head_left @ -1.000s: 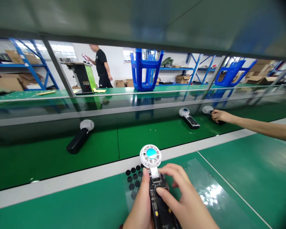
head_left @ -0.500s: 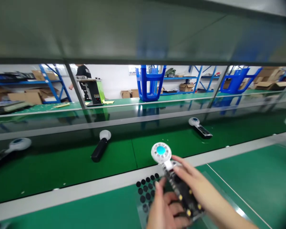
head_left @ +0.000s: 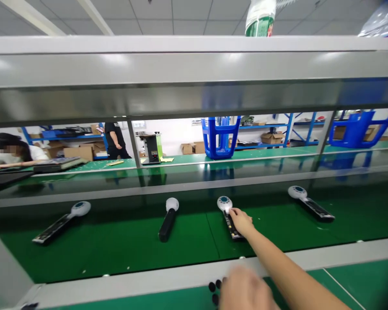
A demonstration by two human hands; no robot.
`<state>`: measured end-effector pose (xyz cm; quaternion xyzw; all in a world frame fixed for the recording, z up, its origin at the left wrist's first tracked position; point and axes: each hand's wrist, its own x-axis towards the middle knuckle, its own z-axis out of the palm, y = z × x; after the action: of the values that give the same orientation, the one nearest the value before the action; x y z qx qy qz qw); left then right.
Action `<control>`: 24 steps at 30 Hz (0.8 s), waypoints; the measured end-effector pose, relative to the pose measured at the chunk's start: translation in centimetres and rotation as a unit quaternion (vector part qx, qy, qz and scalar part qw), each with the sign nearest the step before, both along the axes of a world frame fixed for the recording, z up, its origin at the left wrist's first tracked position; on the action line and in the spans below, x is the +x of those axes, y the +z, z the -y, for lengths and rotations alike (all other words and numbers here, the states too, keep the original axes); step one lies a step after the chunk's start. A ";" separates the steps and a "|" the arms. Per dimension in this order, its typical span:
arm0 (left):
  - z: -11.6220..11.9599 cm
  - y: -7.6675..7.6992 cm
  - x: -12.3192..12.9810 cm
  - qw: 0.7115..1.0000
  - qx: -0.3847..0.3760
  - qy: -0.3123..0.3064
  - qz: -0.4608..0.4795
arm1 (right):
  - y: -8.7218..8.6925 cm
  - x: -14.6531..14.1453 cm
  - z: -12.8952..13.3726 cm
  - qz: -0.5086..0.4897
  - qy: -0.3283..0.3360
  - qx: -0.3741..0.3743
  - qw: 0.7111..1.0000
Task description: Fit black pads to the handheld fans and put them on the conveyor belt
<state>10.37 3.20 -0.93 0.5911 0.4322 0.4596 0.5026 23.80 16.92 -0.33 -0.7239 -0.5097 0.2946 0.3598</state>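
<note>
While the right hand [head_left: 241,221] lies stretched out over the green belt [head_left: 116,245], its fingers rest curled on top of the open-backed fan [head_left: 229,217], just below that fan's white round head; whether they pinch it or only press on it cannot be told. The fan lies flat on the belt, head toward 12 o'clock, handle toward 6. At its 9 o'clock, near but apart, lies a black-handled fan [head_left: 168,218]; farther along at 9 o'clock a third fan [head_left: 60,221] lies slanted. At 3 o'clock, well apart, a fourth fan [head_left: 310,206] rests with its head pointing to 10 o'clock. The belt between these pieces is bare green. The left hand [head_left: 245,292] is a blur at the bottom edge, close to some black round pads [head_left: 213,287] on the near surface [head_left: 358,280]; how its fingers stand cannot be told. A pale rail [head_left: 148,286] divides that surface from the belt, and the right forearm crosses it. At 12 o'clock a low metal beam [head_left: 194,82] hangs over the belt, with a blue stool [head_left: 220,137] behind it.
</note>
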 end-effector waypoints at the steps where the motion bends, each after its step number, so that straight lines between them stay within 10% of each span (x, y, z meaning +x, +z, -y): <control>1: -1.9 0.8 -1.4 0.999 0.019 0.034 -0.033 | 0.2 0.1 0.2 0.006 0.009 0.002 1.000; 2: -4.0 1.7 -3.0 0.973 0.062 0.138 -0.175 | 0.5 0.3 0.6 0.010 0.021 0.005 1.000; 5: -10.5 3.3 -8.3 0.945 -0.028 0.238 -0.225 | 1.5 0.8 4.1 0.013 0.087 0.014 0.996; 10: -15.7 1.9 -12.4 0.961 -0.187 0.153 -0.132 | 3.3 2.4 16.0 0.019 0.246 -0.038 0.968; 16: -8.9 3.2 -10.0 0.961 -0.161 -0.017 0.224 | 5.1 2.5 25.6 0.152 0.332 -0.181 0.913; 24: -0.9 3.6 -3.2 0.815 -0.247 -0.054 0.522 | 2.3 2.4 28.4 0.260 0.349 -0.134 0.890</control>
<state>7.12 4.12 2.65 0.1413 0.1711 0.5490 0.8058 26.17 -11.49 2.00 -0.5913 -0.7605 0.2682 -0.0125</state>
